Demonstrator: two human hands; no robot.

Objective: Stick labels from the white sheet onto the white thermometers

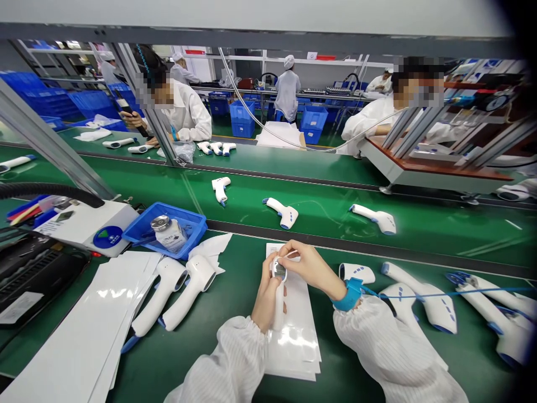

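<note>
My left hand (265,296) is wrapped round a white gun-shaped handheld device (278,310), its handle pointing down toward me. At the top of the device a round end with a dark, display-like face (278,270) is turned up. My right hand (308,268) has its fingers pinched together at that end. A thin white edge shows by its fingertips, but what they hold I cannot make out. A blue wrist strap (349,294) with a cord circles my right wrist. Below both hands lies a stack of glossy white sheets (293,350).
Two similar white devices (188,294) lie left, beside paper sheets (84,330) and a blue tray (145,215) holding a bottle. Several more devices (436,305) lie right. Across the green conveyor (319,196), carrying three devices, co-workers in white sit. A metal frame (145,106) stands left.
</note>
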